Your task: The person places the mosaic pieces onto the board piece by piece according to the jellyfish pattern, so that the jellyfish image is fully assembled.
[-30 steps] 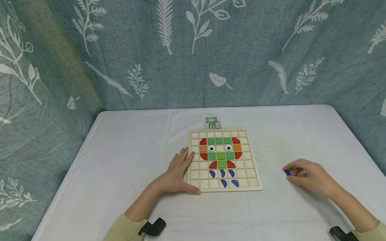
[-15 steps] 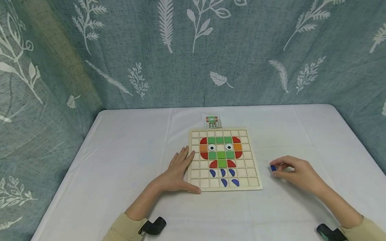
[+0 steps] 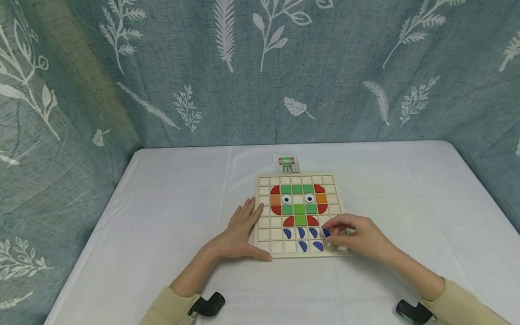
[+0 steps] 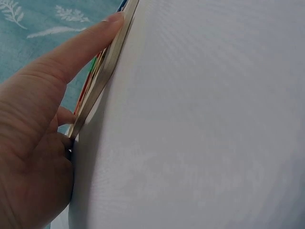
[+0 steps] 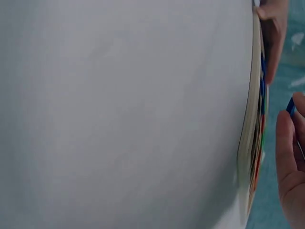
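Note:
A wooden grid board (image 3: 266, 248) lies on the table, bearing a figure of coloured pieces. Green squares (image 3: 297, 188) and two eye discs (image 3: 309, 199) form its face, with red rounded pieces (image 3: 276, 209) at the sides. Several blue segment pieces (image 3: 303, 246) sit in the lower rows. My left hand (image 3: 236, 233) rests along the board's left side, fingers extended and spread, thumb at the front edge; the left wrist view shows that thumb (image 4: 90, 43) against the rim. Over the right part of the grid, my right hand (image 3: 358, 236) pinches another blue segment piece (image 3: 326, 232) between thumb and fingers.
Just behind the board lies a small pattern card (image 3: 287, 163) showing a similar figure. A white cloth (image 3: 177, 193) covers the table. Blue-green leaf-print curtains (image 3: 349, 79) hang behind it and at the sides. Each wrist wears a black camera (image 3: 414, 312).
My right hand has travelled left from the bare cloth to over the board, carrying the blue segment piece. The left hand and the board stay in place.

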Tool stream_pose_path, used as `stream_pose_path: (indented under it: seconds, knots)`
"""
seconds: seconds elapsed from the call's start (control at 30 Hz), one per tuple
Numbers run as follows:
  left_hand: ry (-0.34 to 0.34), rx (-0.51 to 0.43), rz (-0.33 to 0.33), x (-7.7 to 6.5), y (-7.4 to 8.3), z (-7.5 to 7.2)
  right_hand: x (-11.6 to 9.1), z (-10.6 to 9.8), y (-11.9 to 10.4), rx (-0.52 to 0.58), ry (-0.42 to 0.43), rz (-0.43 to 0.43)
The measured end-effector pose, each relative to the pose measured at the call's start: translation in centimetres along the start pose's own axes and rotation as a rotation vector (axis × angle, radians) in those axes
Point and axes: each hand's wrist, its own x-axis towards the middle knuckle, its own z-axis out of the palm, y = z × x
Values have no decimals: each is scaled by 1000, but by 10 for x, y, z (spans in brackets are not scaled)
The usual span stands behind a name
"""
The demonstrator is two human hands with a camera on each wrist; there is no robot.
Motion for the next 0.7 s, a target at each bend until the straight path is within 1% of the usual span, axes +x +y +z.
stream_pose_path:
  seconds: [0.17, 0.33, 0.57, 0.7]
  knots:
    - [-2, -3, -1, -1, 0, -1, 14, 21, -13, 6, -70, -108]
    - [-2, 4, 3, -1, 0, -1, 26, 37, -25, -58, -108, -198]
    - [-4, 2, 13, -2, 0, -2, 38, 52, -36, -175, -178, -264]
    - [-4, 3, 17, -1, -1, -2, 39, 56, -36, -224, -193, -289]
